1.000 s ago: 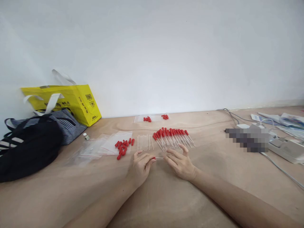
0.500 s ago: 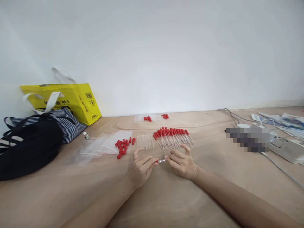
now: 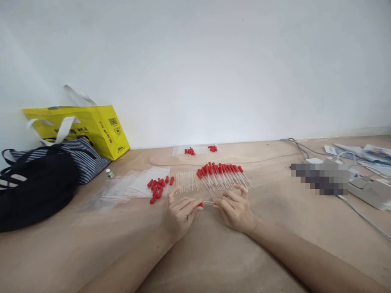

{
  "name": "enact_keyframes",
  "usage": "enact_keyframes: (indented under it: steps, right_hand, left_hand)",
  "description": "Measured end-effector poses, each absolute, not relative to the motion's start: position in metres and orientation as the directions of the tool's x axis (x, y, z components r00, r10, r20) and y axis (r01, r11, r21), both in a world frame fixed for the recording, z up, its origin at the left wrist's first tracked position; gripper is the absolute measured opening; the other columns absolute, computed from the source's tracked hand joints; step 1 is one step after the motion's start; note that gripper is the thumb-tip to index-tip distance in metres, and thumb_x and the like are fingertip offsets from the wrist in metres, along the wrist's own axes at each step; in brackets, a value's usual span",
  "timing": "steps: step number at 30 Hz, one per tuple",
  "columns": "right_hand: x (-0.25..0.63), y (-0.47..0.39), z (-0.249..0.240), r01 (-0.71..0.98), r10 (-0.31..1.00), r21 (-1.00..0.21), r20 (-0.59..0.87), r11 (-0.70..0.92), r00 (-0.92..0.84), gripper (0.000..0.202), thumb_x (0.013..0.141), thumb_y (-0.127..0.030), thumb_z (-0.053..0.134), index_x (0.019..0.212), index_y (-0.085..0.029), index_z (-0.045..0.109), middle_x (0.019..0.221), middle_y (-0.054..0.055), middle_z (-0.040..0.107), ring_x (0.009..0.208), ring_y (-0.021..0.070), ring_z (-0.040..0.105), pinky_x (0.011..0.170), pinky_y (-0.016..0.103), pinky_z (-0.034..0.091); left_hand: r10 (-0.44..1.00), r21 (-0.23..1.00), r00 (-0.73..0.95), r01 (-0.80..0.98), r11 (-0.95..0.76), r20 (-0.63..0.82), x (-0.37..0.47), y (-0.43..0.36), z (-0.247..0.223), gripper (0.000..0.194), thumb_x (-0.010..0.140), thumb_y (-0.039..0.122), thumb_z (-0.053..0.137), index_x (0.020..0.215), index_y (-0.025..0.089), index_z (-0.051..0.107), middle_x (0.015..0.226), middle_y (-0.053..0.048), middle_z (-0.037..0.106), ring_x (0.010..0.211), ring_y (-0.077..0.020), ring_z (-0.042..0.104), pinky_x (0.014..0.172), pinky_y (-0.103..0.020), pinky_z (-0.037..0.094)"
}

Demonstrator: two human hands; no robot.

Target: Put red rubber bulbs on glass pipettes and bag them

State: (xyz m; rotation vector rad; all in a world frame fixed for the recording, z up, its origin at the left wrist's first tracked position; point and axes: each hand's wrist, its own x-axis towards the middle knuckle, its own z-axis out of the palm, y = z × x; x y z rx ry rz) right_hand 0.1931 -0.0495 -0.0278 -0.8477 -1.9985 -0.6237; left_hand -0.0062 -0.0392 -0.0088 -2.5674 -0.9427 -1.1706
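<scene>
My left hand pinches a red rubber bulb between thumb and fingers. My right hand grips a clear glass tube, whose end points left and meets the bulb or lies right at it. Beyond my right hand lies a row of droppers with red bulbs, their clear stems toward me. Bare tubes lie side by side beyond my left hand. Several loose red bulbs are left of them, partly on clear plastic bags.
Against the wall lies a flat clear bag with red bulbs. A small bottle, a yellow bag and a black bag are at the left. A power strip with cables sits at the right.
Both hands have risen slightly in the view, with the bulb and the tube between them. The tube now looks more level. Nothing on the table has visibly moved.
</scene>
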Motion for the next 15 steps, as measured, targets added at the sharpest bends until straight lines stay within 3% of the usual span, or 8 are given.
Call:
enact_keyframes:
  steps: [6, 15]
  right_hand:
    - [0.185, -0.054, -0.025, 0.755, 0.364, 0.040, 0.859, 0.655, -0.361, 0.006, 0.080, -0.018, 0.049, 0.078, -0.019, 0.054, 0.055, -0.005, 0.059, 0.063, 0.0103, 0.054, 0.090, 0.039, 0.020]
    - [0.186, -0.054, -0.027, 0.723, 0.333, 0.095, 0.841, 0.684, -0.426, 0.009, 0.080, -0.014, 0.047, 0.082, -0.017, 0.055, 0.055, -0.004, 0.057, 0.062, 0.0092, 0.051, 0.087, 0.038, 0.023]
  left_hand:
    - [0.510, 0.179, 0.426, 0.610, -0.772, 0.748, -0.004, -0.039, -0.007, 0.012, 0.077, 0.023, 0.055, 0.086, 0.024, 0.064, 0.074, 0.002, 0.070, 0.068, -0.0143, 0.064, 0.102, -0.044, 0.015]
    - [0.492, 0.113, 0.470, 0.629, -0.769, 0.733, -0.002, -0.041, -0.008, 0.012, 0.081, 0.022, 0.049, 0.078, 0.022, 0.061, 0.068, 0.003, 0.069, 0.061, -0.0117, 0.062, 0.101, -0.043, 0.015]
